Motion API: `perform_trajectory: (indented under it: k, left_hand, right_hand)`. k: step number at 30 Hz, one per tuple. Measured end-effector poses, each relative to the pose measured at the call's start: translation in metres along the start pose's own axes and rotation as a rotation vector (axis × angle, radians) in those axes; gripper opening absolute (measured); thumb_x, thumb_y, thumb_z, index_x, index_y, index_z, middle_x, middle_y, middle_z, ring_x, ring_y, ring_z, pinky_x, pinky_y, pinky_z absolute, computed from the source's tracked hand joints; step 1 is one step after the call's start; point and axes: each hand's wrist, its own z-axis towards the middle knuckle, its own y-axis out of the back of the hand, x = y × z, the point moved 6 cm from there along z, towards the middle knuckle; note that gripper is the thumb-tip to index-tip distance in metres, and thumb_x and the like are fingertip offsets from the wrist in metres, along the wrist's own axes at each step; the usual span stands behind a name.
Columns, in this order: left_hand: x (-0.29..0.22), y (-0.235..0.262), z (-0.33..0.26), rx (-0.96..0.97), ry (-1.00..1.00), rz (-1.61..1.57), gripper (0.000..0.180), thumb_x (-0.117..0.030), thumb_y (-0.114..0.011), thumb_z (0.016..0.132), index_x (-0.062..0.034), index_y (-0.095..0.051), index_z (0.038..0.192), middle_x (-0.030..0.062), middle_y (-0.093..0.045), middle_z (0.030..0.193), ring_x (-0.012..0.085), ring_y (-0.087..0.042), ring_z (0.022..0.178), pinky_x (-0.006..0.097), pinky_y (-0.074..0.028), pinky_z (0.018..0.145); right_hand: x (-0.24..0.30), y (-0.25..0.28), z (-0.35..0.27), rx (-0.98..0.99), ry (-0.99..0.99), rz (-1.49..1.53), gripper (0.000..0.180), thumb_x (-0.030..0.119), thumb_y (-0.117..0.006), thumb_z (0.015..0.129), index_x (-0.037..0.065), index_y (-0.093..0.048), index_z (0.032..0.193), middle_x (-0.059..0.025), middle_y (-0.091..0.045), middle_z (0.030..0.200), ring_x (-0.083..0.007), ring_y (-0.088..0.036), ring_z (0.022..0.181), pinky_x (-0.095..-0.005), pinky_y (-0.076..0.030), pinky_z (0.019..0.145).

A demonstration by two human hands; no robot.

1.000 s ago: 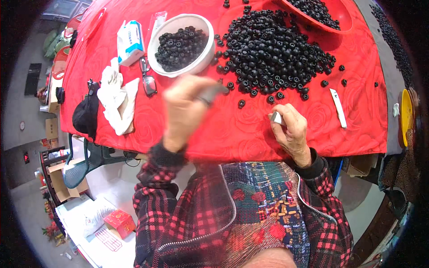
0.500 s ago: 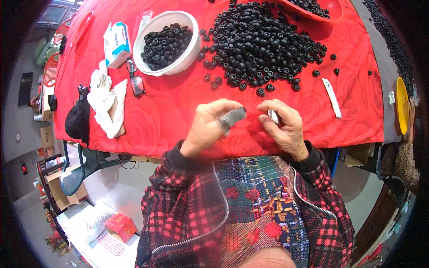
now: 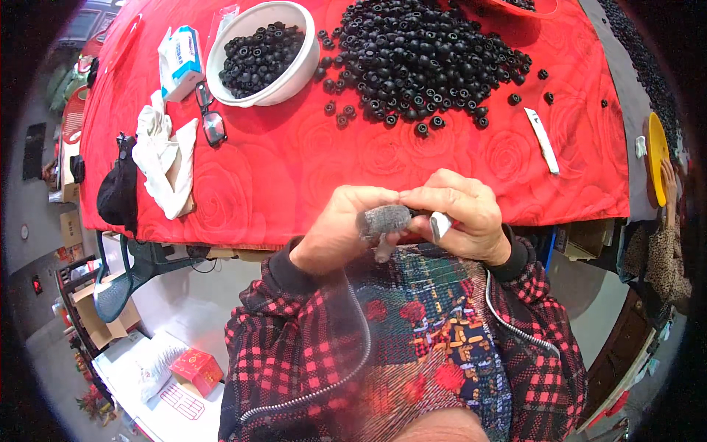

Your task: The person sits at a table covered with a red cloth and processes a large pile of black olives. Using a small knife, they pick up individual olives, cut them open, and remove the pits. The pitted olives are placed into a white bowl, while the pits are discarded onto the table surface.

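Observation:
My left hand (image 3: 335,225) is closed, with a grey fabric sleeve (image 3: 387,221) on one finger. At its fingertips a small black round part (image 3: 414,213) is partly hidden. Closed around a slim white-handled tool (image 3: 440,225) is my right hand (image 3: 471,217); its working end is out of sight. Both hands meet at the fingertips, above the table's near edge. Beyond them lies a big pile of small black round parts (image 3: 427,62), many with hollow ends. More black parts fill a white bowl (image 3: 313,62) at the far left.
On the red tablecloth (image 3: 250,177) lie glasses (image 3: 213,127), a white cloth glove (image 3: 166,158), a black cap-like item (image 3: 118,191) and a blue-and-white box (image 3: 180,62). At right lies a white cutter (image 3: 543,141). Another person's hand (image 3: 669,180) touches a yellow tray (image 3: 655,162).
My hands have come together and closer to my body, from being apart over the cloth. The black part is now between them. The whole view has shifted slightly.

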Motion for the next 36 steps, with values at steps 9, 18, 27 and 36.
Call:
perform_trajectory:
  k: [9, 18, 27, 36]
  left_hand:
    - [0.001, -0.01, -0.003, 0.033, -0.064, -0.155, 0.018, -0.019, -0.064, 0.088, -0.0016, -0.064, 0.094, 0.0066, -0.064, 0.072, 0.0109, -0.056, 0.05, 0.023, -0.041, 0.041]
    - [-0.002, -0.015, -0.004, 0.178, -0.125, -0.109, 0.017, -0.013, -0.062, 0.09, 0.001, -0.064, 0.099, 0.0022, -0.062, 0.072, 0.0088, -0.058, 0.056, 0.021, -0.043, 0.046]
    - [-0.01, -0.017, -0.001, 0.192, -0.109, -0.152, 0.013, -0.012, -0.06, 0.091, 0.0002, -0.063, 0.095, 0.0032, -0.06, 0.078, 0.0082, -0.057, 0.064, 0.021, -0.045, 0.054]
    - [-0.024, -0.009, -0.006, 0.046, -0.437, 0.135, 0.016, -0.004, -0.056, 0.092, 0.0038, -0.061, 0.105, 0.0045, -0.058, 0.094, 0.0077, -0.058, 0.072, 0.021, -0.048, 0.061]
  right_hand:
    - [0.017, 0.002, 0.0, -0.1, 0.107, -0.046, 0.031, 0.007, -0.078, 0.072, -0.005, -0.066, 0.097, -0.0125, -0.064, 0.076, -0.0198, -0.058, 0.057, -0.03, -0.044, 0.048]
    - [0.034, 0.004, 0.004, -0.105, 0.252, -0.128, 0.039, 0.007, -0.078, 0.067, -0.005, -0.064, 0.102, -0.0077, -0.057, 0.068, -0.0194, -0.055, 0.051, -0.0304, -0.04, 0.044]
    - [0.033, 0.005, 0.003, -0.096, 0.306, -0.228, 0.045, 0.005, -0.075, 0.061, -0.007, -0.063, 0.103, -0.0049, -0.057, 0.069, -0.0162, -0.052, 0.05, -0.029, -0.036, 0.042]
    - [0.032, 0.011, 0.01, -0.134, 0.185, -0.214, 0.048, 0.007, -0.073, 0.064, -0.007, -0.058, 0.107, -0.0092, -0.061, 0.078, -0.0231, -0.056, 0.057, -0.0334, -0.043, 0.051]
